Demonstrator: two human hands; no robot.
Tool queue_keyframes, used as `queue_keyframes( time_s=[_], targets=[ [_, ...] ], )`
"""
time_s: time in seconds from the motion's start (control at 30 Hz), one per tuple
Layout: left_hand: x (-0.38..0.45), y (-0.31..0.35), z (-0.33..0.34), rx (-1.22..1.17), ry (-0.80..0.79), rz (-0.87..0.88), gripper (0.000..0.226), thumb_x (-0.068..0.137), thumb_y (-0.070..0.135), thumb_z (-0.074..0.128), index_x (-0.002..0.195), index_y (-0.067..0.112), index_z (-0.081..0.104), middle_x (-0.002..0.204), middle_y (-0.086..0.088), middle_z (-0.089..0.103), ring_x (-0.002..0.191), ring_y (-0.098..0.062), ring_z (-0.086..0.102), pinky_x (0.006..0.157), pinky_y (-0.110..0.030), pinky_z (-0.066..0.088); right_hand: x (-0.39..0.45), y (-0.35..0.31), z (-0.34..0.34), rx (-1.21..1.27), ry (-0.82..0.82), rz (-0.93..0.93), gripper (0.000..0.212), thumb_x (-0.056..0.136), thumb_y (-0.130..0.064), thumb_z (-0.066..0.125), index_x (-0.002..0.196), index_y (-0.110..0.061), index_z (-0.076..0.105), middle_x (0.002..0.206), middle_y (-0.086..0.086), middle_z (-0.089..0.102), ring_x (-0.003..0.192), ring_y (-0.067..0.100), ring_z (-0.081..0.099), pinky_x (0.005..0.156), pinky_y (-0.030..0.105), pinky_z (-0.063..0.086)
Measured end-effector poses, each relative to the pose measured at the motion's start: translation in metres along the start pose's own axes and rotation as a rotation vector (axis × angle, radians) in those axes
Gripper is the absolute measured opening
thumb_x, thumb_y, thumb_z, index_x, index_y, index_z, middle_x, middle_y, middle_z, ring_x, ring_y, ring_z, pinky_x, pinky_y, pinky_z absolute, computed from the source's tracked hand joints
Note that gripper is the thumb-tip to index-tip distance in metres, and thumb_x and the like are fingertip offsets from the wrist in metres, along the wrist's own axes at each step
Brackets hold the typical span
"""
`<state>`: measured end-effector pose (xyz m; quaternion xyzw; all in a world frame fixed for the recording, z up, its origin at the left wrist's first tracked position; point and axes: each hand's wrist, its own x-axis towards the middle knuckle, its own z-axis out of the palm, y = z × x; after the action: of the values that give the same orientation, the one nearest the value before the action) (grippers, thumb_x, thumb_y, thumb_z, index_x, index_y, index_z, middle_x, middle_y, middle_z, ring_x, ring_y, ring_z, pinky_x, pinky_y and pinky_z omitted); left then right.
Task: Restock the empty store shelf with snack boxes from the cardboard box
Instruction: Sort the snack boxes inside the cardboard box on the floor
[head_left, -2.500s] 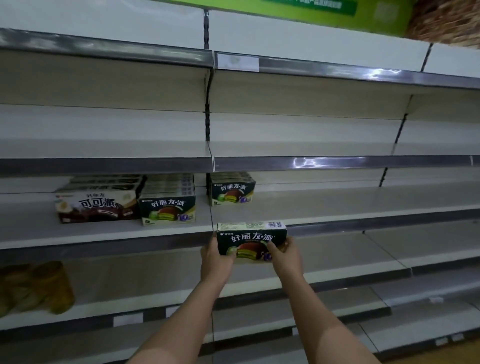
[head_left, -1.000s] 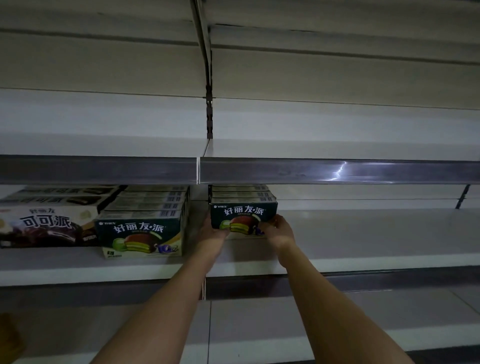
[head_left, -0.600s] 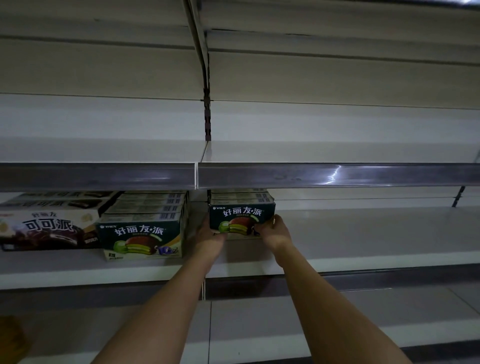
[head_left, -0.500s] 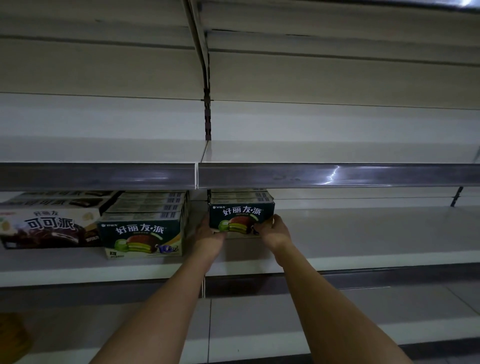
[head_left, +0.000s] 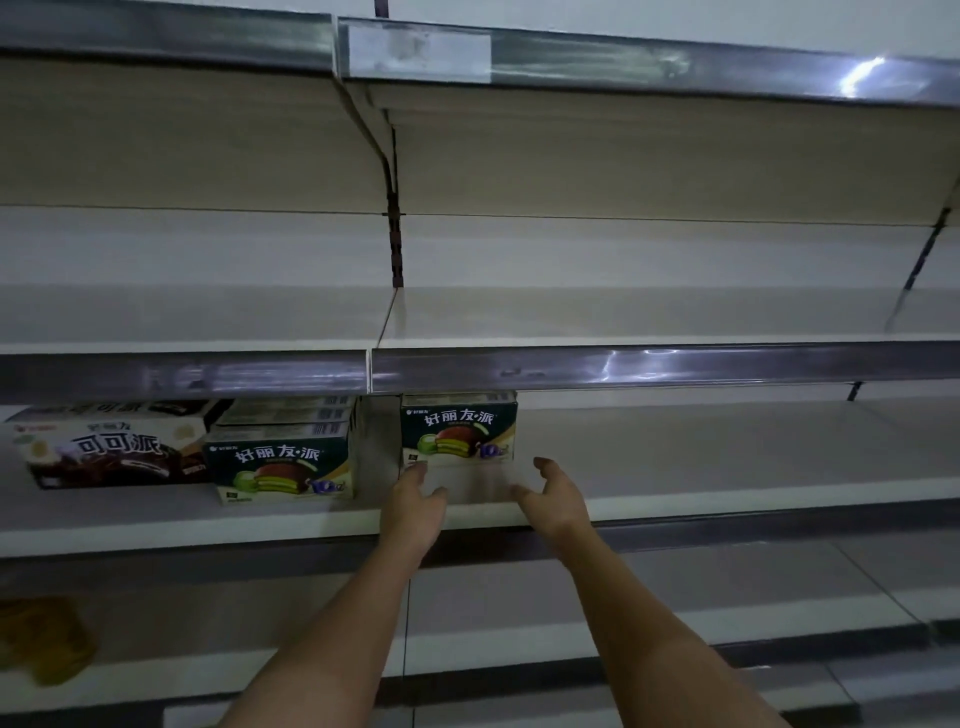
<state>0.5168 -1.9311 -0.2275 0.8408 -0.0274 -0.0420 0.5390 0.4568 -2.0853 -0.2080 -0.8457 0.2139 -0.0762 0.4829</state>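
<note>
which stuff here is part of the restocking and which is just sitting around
Part of the job:
- green snack box just set on the shelf
- left hand and right hand, both open, off the box
- green stack and brown cocoa boxes already shelved

Just there:
- yellow packets on a lower shelf
- blank price tag

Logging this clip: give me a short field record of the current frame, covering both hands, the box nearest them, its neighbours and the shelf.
left hand: left hand, fingers relaxed, holds nothing, just in front of the box
right hand: right hand, fingers loosely spread, holds nothing
nearest box: green snack box, upright on the shelf, front face outward, more boxes lined up behind it
neighbours: green box row to its left with a gap between; brown cocoa pie box further left
shelf: shelf, bare to the right of the green snack box
below: yellow packets, blurred
</note>
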Motion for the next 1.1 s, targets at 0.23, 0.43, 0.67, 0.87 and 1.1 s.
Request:
queue_keyframes(
  time_s=[0.23, 0.43, 0.67, 0.87, 1.1],
  targets=[
    [-0.045, 0.012, 0.012, 0.039, -0.051, 0.048, 0.041, 0.095, 0.022, 0.052, 0.135, 0.012, 0.050, 0.134, -0.006, 0.054, 0.121, -0.023, 0.051, 0.103, -0.035, 0.040, -0.047, 0.014, -0.017, 0.024, 0.072, 0.009, 0.055, 0.093, -0.022, 0.057, 0.144, -0.014, 0.036, 0.144, 0.011, 0.043, 0.129, 0.027, 0.044, 0.104, 0.033, 0.038],
    [-0.077, 0.007, 0.027, 0.045, -0.171, 0.102, 0.040, 0.096, 0.023, 0.053, 0.133, 0.010, 0.052, 0.133, -0.008, 0.055, 0.119, -0.024, 0.052, 0.096, -0.030, 0.041, -0.095, 0.037, -0.028, 0.045, 0.143, 0.068, 0.053, 0.093, -0.025, 0.056, 0.142, -0.013, 0.039, 0.143, 0.011, 0.044, 0.129, 0.028, 0.045, 0.104, 0.037, 0.039],
    [-0.110, -0.019, 0.039, 0.131, -0.356, 0.111, 0.037, 0.095, 0.025, 0.050, 0.127, 0.008, 0.057, 0.130, -0.009, 0.057, 0.116, -0.027, 0.054, 0.097, -0.031, 0.041, -0.159, 0.076, -0.022, 0.115, 0.236, 0.204, 0.054, 0.094, -0.021, 0.055, 0.144, -0.014, 0.035, 0.147, 0.011, 0.039, 0.132, 0.026, 0.042, 0.106, 0.036, 0.038],
    [-0.152, -0.035, 0.051, 0.172, -0.559, 0.179, 0.026, 0.096, 0.028, 0.046, 0.098, 0.010, 0.064, 0.101, -0.011, 0.064, 0.089, -0.021, 0.056, 0.073, -0.027, 0.039, -0.212, 0.106, -0.016, 0.127, 0.363, 0.332, 0.056, 0.093, -0.025, 0.057, 0.144, -0.015, 0.035, 0.145, 0.007, 0.042, 0.128, 0.024, 0.045, 0.103, 0.034, 0.040],
    [-0.211, -0.046, 0.080, 0.139, -0.791, 0.217, 0.027, 0.100, 0.029, 0.043, 0.075, 0.027, 0.052, 0.088, 0.002, 0.054, 0.076, -0.011, 0.049, 0.076, -0.025, 0.038, -0.291, 0.147, -0.021, 0.222, 0.524, 0.489, 0.057, 0.092, -0.022, 0.059, 0.143, -0.012, 0.037, 0.144, 0.009, 0.043, 0.129, 0.024, 0.045, 0.104, 0.036, 0.042]
  ],
)
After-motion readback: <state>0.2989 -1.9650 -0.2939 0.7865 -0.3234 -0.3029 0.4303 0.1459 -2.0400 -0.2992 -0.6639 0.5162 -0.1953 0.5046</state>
